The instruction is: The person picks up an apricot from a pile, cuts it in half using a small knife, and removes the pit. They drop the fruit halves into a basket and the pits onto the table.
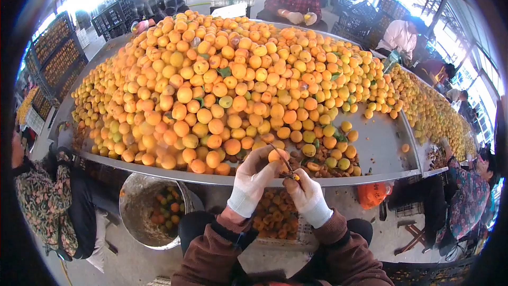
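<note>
A large heap of orange-yellow fruit (211, 90) covers the metal table (378, 143). At the table's near edge my left hand (254, 180), in a white glove, holds one orange fruit (278, 154) between thumb and fingers. My right hand (309, 196), also gloved, is closed round a small thin tool (294, 176) with a yellow part, close beside that fruit. The tool's exact shape is hard to make out. Below my hands a crate (276, 214) holds halved or cut fruit.
A bucket (136, 212) with some fruit stands below the table at left. An orange bag (373, 195) hangs or lies at right. Co-workers sit on both sides and across the table. Stacked crates (55, 55) stand at far left.
</note>
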Motion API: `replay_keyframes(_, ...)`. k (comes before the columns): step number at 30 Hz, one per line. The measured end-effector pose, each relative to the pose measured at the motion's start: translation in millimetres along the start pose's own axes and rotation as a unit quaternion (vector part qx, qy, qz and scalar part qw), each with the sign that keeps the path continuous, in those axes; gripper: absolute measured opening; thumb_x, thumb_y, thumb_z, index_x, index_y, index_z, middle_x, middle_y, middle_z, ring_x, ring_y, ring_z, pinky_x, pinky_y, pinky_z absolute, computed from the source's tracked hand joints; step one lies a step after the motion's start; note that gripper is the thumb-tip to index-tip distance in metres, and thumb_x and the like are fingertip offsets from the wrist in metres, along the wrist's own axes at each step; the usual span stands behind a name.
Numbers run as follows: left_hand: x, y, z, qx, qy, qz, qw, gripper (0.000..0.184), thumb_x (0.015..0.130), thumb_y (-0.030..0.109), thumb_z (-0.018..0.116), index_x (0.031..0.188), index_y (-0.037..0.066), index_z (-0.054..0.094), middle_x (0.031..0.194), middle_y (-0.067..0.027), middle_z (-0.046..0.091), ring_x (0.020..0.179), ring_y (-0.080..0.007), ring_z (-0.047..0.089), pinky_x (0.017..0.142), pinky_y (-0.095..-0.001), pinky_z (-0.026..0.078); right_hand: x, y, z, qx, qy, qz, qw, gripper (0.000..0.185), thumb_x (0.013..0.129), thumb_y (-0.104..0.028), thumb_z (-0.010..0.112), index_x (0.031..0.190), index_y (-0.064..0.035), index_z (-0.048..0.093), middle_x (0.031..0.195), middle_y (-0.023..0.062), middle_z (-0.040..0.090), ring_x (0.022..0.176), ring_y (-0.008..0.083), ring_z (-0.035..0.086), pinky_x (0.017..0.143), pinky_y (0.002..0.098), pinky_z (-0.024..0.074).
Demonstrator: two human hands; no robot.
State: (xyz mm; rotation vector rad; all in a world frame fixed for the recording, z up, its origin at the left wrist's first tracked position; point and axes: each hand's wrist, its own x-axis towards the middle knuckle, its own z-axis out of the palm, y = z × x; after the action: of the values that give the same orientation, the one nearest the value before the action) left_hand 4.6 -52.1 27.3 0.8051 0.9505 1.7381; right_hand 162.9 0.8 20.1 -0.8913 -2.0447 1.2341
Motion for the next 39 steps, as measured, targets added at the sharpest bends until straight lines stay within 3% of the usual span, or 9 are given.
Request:
replay_keyframes(5, 0, -8, 1, 0.000, 0.012, 0.031, 0.999, 0.030, 0.091, 0.011, 0.061, 0.118, -0.002, 0.056, 0.110, -0.0072, 0.063, 0.099, -0.0138, 0.060, 0.088, -0.0293, 0.049, -4, 10, 16, -0.027, 0.085, -0.041, 0.995, 0.018, 0.092, -0.012, 0.058, 0.106, -0.0002, 0.053, 0.074, 0.0178, 0.059, 0.069, 0.0318, 0.061, 0.068, 0.0340, 0.0491)
replay_keyframes(8, -2, -6, 9, 0.221, 0.068, 0.076, 0.970, 0.037, 0.088, 0.013, 0.067, 0.121, 0.000, 0.056, 0.108, -0.0072, 0.064, 0.100, -0.0145, 0.059, 0.089, -0.0289, 0.049, -5, 63, 20, 0.103, 0.064, 0.008, 0.993, 0.022, 0.086, 0.000, 0.053, 0.108, 0.0016, 0.056, 0.094, 0.0155, 0.061, 0.089, 0.0274, 0.061, 0.077, 0.0345, 0.0492)
replay_keyframes(9, -2, -19, 5, 0.065, 0.068, 0.005, 0.996, 0.038, 0.087, 0.015, 0.069, 0.121, 0.002, 0.058, 0.109, -0.0060, 0.064, 0.102, -0.0129, 0.058, 0.091, -0.0281, 0.047, -3, 41, 18, -0.082, 0.056, -0.039, 0.994, 0.024, 0.087, 0.001, 0.051, 0.110, 0.0020, 0.055, 0.096, 0.0116, 0.060, 0.092, 0.0221, 0.059, 0.081, 0.0322, 0.0483)
replay_keyframes(11, 3, -41, 5, 0.130, 0.084, 0.071, 0.985, 0.042, 0.086, 0.015, 0.068, 0.124, 0.002, 0.056, 0.111, -0.0068, 0.064, 0.105, -0.0149, 0.058, 0.093, -0.0294, 0.046, 0, 62, 30, 0.234, 0.130, 0.046, 0.962, 0.029, 0.089, 0.001, 0.048, 0.118, 0.0048, 0.051, 0.105, 0.0113, 0.061, 0.097, 0.0203, 0.058, 0.086, 0.0324, 0.0473)
replay_keyframes(15, -5, -22, 3, 0.260, 0.083, 0.196, 0.942, 0.044, 0.086, 0.012, 0.065, 0.126, 0.000, 0.050, 0.108, -0.0110, 0.062, 0.102, -0.0190, 0.060, 0.089, -0.0312, 0.047, -6, 38, 24, 0.026, 0.081, 0.029, 0.996, 0.039, 0.091, 0.000, 0.045, 0.129, 0.0103, 0.042, 0.115, 0.0157, 0.059, 0.104, 0.0208, 0.057, 0.092, 0.0324, 0.0451)
replay_keyframes(27, 7, -41, -2, 0.104, 0.094, 0.072, 0.987, 0.034, 0.094, 0.024, 0.061, 0.118, 0.001, 0.053, 0.100, -0.0068, 0.060, 0.095, -0.0118, 0.055, 0.086, -0.0276, 0.045, 5, 51, 31, -0.121, 0.092, 0.002, 0.988, 0.041, 0.094, -0.002, 0.044, 0.131, 0.0137, 0.038, 0.111, 0.0238, 0.060, 0.104, 0.0274, 0.059, 0.092, 0.0333, 0.0440)
replay_keyframes(32, 16, -45, -5, 0.017, 0.050, 0.010, 0.999, 0.037, 0.094, 0.025, 0.060, 0.122, 0.002, 0.051, 0.102, -0.0075, 0.060, 0.095, -0.0125, 0.055, 0.086, -0.0279, 0.046, 13, 78, 31, 0.054, 0.083, 0.020, 0.995, 0.035, 0.096, -0.003, 0.043, 0.128, 0.0114, 0.042, 0.115, 0.0185, 0.058, 0.104, 0.0229, 0.056, 0.091, 0.0331, 0.0438)
replay_keyframes(35, 16, -40, -4, 0.309, 0.109, 0.195, 0.925, 0.042, 0.095, 0.023, 0.059, 0.129, 0.003, 0.046, 0.107, -0.0071, 0.058, 0.099, -0.0114, 0.054, 0.088, -0.0257, 0.045, 20, 58, 28, 0.041, 0.077, 0.030, 0.996, 0.034, 0.098, -0.004, 0.043, 0.128, 0.0102, 0.043, 0.115, 0.0169, 0.058, 0.104, 0.0225, 0.055, 0.091, 0.0328, 0.0435)
replay_keyframes(39, 31, -71, -10, -0.144, 0.026, -0.010, 0.989, 0.045, 0.095, 0.025, 0.057, 0.135, 0.008, 0.044, 0.128, -0.0123, 0.054, 0.116, -0.0261, 0.054, 0.101, -0.0319, 0.040, 20, 80, 25, -0.080, 0.061, 0.029, 0.995, 0.048, 0.098, -0.017, 0.051, 0.139, 0.0053, 0.038, 0.119, 0.0188, 0.057, 0.107, 0.0215, 0.056, 0.089, 0.0297, 0.0457)
